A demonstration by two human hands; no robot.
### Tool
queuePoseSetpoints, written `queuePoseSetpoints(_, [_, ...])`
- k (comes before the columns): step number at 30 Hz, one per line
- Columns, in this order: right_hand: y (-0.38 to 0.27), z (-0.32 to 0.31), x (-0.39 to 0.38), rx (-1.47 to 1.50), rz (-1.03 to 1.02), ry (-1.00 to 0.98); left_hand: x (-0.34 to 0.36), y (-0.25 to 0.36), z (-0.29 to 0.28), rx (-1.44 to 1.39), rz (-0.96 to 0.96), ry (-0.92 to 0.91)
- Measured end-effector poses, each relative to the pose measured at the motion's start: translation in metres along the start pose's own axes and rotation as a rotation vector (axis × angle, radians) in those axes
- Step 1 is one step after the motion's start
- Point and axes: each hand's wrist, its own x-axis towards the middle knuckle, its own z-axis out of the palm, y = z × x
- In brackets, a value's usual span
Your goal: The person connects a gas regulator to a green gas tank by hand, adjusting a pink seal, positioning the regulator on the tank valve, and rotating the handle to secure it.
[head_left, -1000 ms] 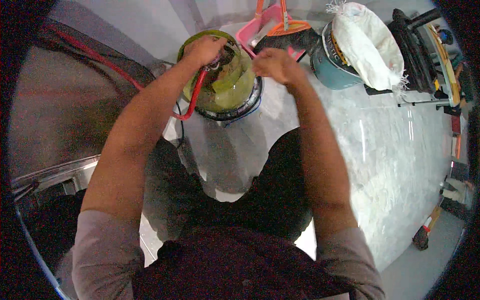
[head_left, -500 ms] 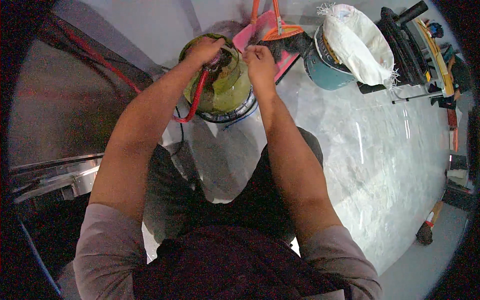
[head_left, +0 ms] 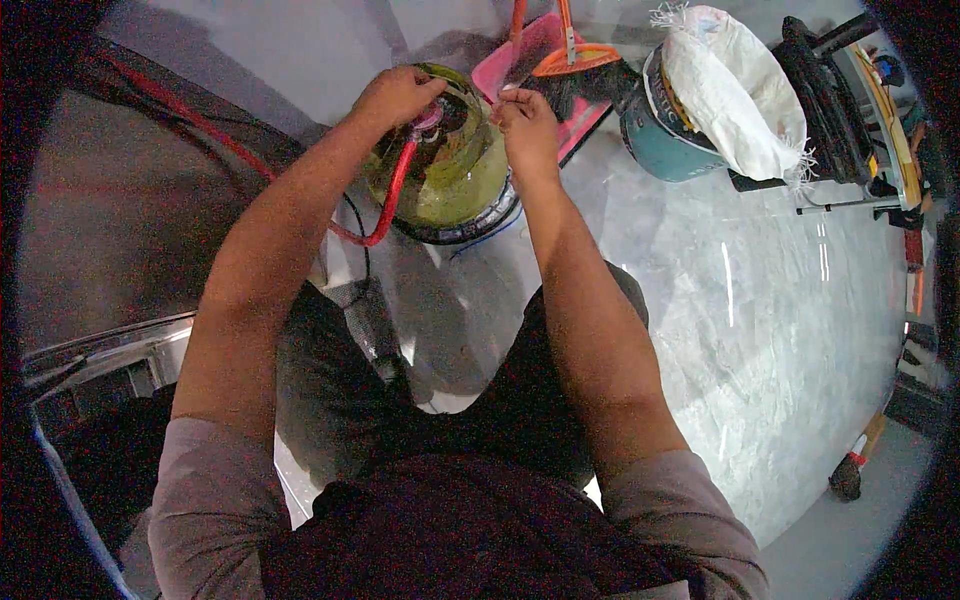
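A yellow-green gas cylinder (head_left: pixel 455 185) stands on the floor beyond my knees, with a dark ring round its base. A red hose (head_left: pixel 397 190) runs to the pinkish regulator fitting (head_left: pixel 428 120) on its top. Over the cylinder's upper left edge, beside this fitting, my left hand (head_left: pixel 398 97) is curled with fingertips pressed down; what they grip is hidden. At the cylinder's right side my right hand (head_left: pixel 530 122) is closed in a pinch. Something small and pale may be between its fingertips, too small to name.
Behind the cylinder are a pink dustpan (head_left: pixel 520 55) and an orange-topped broom (head_left: pixel 577 60). To the right, a teal bucket (head_left: pixel 655 145) carries a white woven sack (head_left: pixel 735 100). A dark panel (head_left: pixel 150 190) stands at left, and a black cable (head_left: pixel 365 245) hangs near the hose.
My left hand has shifted left and up a little, so more of the regulator fitting and cylinder top shows. My right hand keeps its pinch. The whole view has moved slightly.
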Motion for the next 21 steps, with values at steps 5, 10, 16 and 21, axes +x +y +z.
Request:
queuePoseSetpoints(5, [-0.002,0.001,-0.001,0.028,0.103,-0.019,0.010,-0.004,0.008,0.107,-0.079,-0.087])
queuePoseSetpoints(10, [0.005,0.010,0.004,0.097,0.125,-0.012,0.014,-0.002,0.013,0.135,-0.095,-0.175])
queuePoseSetpoints(16, [0.013,0.012,0.007,-0.026,0.100,0.009,0.018,0.005,0.031,0.080,-0.308,-0.084])
queuePoseSetpoints(21, [0.014,0.014,0.007,0.033,0.112,0.016,0.030,-0.006,0.042,0.406,-0.061,-0.335])
